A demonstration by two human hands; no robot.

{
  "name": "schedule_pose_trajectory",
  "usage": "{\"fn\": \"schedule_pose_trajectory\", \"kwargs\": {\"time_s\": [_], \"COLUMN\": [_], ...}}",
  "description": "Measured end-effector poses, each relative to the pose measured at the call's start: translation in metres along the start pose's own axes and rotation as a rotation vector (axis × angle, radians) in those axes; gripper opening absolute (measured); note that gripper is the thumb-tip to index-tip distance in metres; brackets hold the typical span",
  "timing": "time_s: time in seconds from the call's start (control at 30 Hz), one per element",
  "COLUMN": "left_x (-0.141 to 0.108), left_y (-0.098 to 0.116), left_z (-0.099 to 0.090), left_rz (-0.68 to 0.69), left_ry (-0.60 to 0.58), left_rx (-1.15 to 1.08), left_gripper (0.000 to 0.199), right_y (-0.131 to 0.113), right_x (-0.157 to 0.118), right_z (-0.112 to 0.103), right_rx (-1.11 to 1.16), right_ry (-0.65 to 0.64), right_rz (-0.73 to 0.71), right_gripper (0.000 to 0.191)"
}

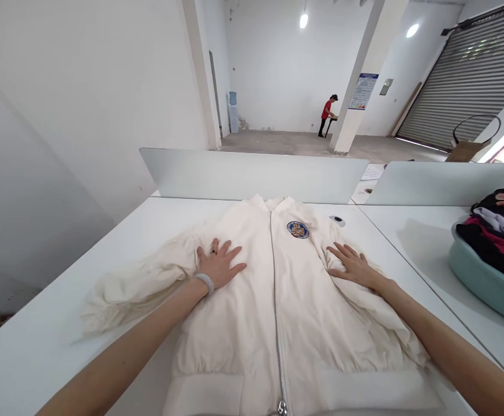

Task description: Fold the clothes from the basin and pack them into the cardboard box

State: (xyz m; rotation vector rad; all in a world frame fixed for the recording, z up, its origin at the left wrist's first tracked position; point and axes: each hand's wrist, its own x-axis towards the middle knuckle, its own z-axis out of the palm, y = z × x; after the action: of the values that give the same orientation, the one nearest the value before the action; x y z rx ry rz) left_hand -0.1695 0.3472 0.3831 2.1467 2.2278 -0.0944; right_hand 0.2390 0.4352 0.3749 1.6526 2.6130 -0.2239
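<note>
A cream zip-up jacket (252,312) lies front up on the white table, its collar at the far side and its hem toward me. The zipper runs closed down the middle, with the metal pull near the hem. A round blue and gold patch (298,230) sits on the right side of the chest. My left hand (220,264) rests flat with spread fingers on the jacket's left chest, beside the sleeve. My right hand (352,264) lies with fingers apart near the right armhole. Neither hand holds anything.
A low frosted partition (252,173) runs along the back edge of the table (61,300). At the right stands a light green basin (481,277) heaped with clothes. A dark round grommet (337,221) is beyond the right shoulder. Far back, a person in red (326,111) stands by a pillar.
</note>
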Motion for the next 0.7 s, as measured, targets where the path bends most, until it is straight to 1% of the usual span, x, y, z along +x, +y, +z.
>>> {"fn": "schedule_pose_trajectory", "kwargs": {"time_s": [0.1, 0.2, 0.3, 0.43, 0.5, 0.57, 0.6, 0.67, 0.7], "left_x": [0.001, 0.002, -0.001, -0.009, -0.013, -0.013, -0.013, -0.008, -0.004], "left_y": [-0.003, -0.012, -0.028, -0.054, -0.061, -0.062, -0.058, -0.045, -0.035], "left_z": [0.006, 0.005, 0.005, 0.006, 0.005, 0.002, -0.001, -0.009, -0.013], "left_rz": [0.015, 0.014, -0.012, -0.045, -0.054, -0.07, -0.077, -0.06, -0.028], "left_ry": [0.011, 0.008, -0.011, -0.012, -0.021, -0.046, -0.053, -0.028, -0.001], "left_rx": [-0.015, -0.016, -0.01, 0.015, 0.027, 0.032, 0.033, 0.037, 0.034], "left_gripper": [0.068, 0.068, 0.068, 0.067, 0.066, 0.067, 0.068, 0.07, 0.07], "right_y": [-0.009, -0.021, -0.039, -0.065, -0.075, -0.08, -0.08, -0.078, -0.076], "right_x": [0.001, 0.005, 0.012, 0.021, 0.027, 0.031, 0.031, 0.025, 0.017], "right_z": [0.006, 0.007, 0.006, 0.006, 0.006, 0.002, -0.002, -0.014, -0.021], "right_rx": [-0.01, 0.008, 0.022, 0.03, 0.034, 0.039, 0.044, 0.063, 0.079], "right_ry": [0.018, 0.007, 0.01, 0.017, 0.003, -0.023, -0.034, -0.025, -0.001], "right_rz": [-0.03, -0.067, -0.098, -0.105, -0.115, -0.129, -0.133, -0.123, -0.122], "right_gripper": [0.083, 0.082, 0.081, 0.081, 0.082, 0.082, 0.082, 0.082, 0.082]}}
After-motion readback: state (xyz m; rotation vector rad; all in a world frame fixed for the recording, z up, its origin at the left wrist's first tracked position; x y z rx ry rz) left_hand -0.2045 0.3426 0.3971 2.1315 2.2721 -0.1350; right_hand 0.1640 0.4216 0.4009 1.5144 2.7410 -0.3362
